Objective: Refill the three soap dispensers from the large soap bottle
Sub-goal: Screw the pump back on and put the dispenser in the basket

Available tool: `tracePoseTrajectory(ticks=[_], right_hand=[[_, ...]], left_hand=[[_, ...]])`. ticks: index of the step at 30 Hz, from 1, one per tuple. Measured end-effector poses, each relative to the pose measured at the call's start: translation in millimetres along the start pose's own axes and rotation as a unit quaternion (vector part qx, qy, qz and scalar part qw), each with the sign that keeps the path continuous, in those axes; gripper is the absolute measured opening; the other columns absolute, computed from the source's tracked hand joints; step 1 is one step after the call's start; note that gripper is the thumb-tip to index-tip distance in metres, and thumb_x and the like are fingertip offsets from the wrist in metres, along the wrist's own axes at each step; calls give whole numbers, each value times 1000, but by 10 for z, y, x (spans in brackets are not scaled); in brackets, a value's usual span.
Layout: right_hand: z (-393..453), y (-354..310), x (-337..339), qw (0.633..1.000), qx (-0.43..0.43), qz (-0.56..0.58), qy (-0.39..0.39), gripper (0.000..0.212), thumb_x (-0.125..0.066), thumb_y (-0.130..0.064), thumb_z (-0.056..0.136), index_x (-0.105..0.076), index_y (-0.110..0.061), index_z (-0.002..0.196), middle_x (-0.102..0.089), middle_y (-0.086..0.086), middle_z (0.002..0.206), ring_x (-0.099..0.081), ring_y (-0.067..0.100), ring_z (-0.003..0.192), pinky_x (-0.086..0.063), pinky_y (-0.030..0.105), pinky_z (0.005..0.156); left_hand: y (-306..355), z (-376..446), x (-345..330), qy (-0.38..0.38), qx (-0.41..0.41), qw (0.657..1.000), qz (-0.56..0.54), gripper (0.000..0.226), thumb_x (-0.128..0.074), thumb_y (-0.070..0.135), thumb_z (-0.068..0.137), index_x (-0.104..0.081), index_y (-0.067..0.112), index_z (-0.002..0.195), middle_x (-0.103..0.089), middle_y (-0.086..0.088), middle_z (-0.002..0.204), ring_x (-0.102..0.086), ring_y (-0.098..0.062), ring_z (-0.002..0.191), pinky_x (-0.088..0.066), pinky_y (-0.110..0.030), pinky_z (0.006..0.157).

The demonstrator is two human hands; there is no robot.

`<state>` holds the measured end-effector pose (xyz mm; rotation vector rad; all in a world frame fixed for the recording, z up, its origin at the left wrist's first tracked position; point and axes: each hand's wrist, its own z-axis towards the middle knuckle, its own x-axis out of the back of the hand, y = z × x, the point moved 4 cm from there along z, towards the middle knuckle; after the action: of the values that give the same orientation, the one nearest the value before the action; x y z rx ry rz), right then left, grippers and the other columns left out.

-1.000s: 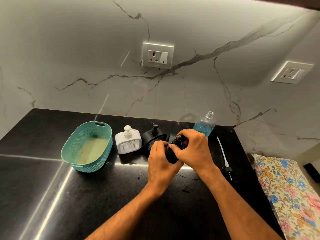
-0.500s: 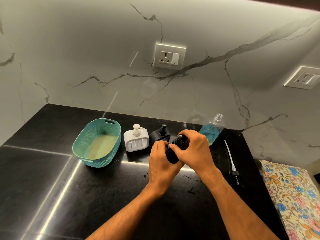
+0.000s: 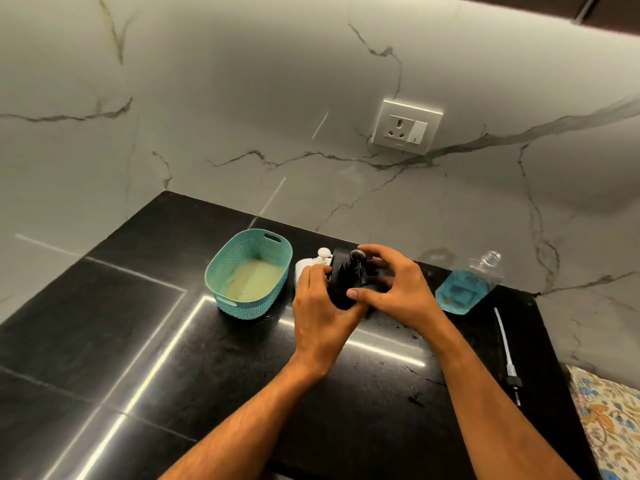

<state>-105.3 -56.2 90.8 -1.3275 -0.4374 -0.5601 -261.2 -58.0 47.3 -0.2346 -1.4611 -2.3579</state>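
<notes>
Here, black dispenser (image 3: 344,282) tilted, pump toward wall, between hands (image 3: 356,292).

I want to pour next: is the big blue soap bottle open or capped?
Open. The large soap bottle shows a bare neck with no cap, and a pump with tube lies on the countertop beside it.

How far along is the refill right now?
Done: the large soap bottle stands uncapped, its pump tube lying on the counter. In hand: left hand grips a black dispenser; right hand is at its pump. Left: the white dispenser looks capped; fill levels cannot be seen.
</notes>
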Motion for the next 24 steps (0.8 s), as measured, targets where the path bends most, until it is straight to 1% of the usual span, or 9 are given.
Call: tracePoseTrajectory(ticks=[2,4,6,8,11,16,18,20,24], right_hand=[[85,-110,-135,1000,-12,8,6,80,-95,-31,68,-57,-24,138,-63,-6,130,-65,12,112,-61,33,92],[175,-217,-276,999,-31,0,20,82,-95,-39,65,-57,-23,136,-66,-6,126,-69,8,100,-61,25,83],[251,-355,-443,999,-38,-8,35,81,-92,-53,60,-62,-21,128,-71,-7,113,-71,7,94,-62,27,81],[311,-510,-618,998,-33,-27,47,77,-86,-64,57,-66,-21,118,-73,-9,102,-71,7,91,-62,32,82],[398,-717,-837,995,-22,-72,72,68,-88,-60,63,-69,-19,115,-75,-6,101,-70,7,90,-61,26,82],[556,-932,-1119,991,-13,-94,92,55,-88,-52,69,-72,-17,109,-74,-2,95,-67,9,83,-53,16,71],[630,-974,-1196,993,-8,-89,82,48,-89,-48,69,-73,-17,102,-72,-3,88,-66,9,79,-55,19,70],[711,-973,-1241,995,-9,-76,72,41,-90,-45,66,-75,-19,93,-70,-6,81,-68,10,77,-60,27,72],[901,-907,-1316,997,-8,-57,57,37,-90,-41,60,-77,-16,84,-74,-3,75,-71,10,73,-63,36,71]], left_hand=[[-41,40,125,28,9,1000,10,47,-83,38,74,-54,21,106,-53,6,97,-54,-13,83,-52,-30,67],[-105,93,244,54,26,998,24,47,-84,34,72,-54,20,106,-54,6,97,-53,-15,84,-51,-31,69],[-163,149,368,80,41,996,29,44,-80,33,72,-55,18,105,-55,5,96,-53,-16,86,-50,-30,71],[-218,210,486,102,53,993,31,40,-77,30,74,-55,16,104,-55,4,97,-52,-15,86,-46,-24,72],[-306,299,632,126,70,989,37,36,-80,17,80,-55,14,105,-55,4,100,-51,-12,88,-43,-17,72],[-420,410,796,153,69,985,47,28,-75,17,87,-53,14,104,-55,3,99,-53,-14,88,-49,-26,74],[-458,433,852,160,68,984,45,27,-73,16,87,-52,15,104,-55,4,99,-53,-15,88,-49,-26,75],[-503,456,889,155,70,984,46,29,-75,15,86,-53,15,105,-56,5,99,-53,-14,90,-47,-22,74],[-628,512,945,121,76,989,47,42,-84,25,81,-55,16,110,-58,5,102,-53,-9,92,-42,-16,74]])
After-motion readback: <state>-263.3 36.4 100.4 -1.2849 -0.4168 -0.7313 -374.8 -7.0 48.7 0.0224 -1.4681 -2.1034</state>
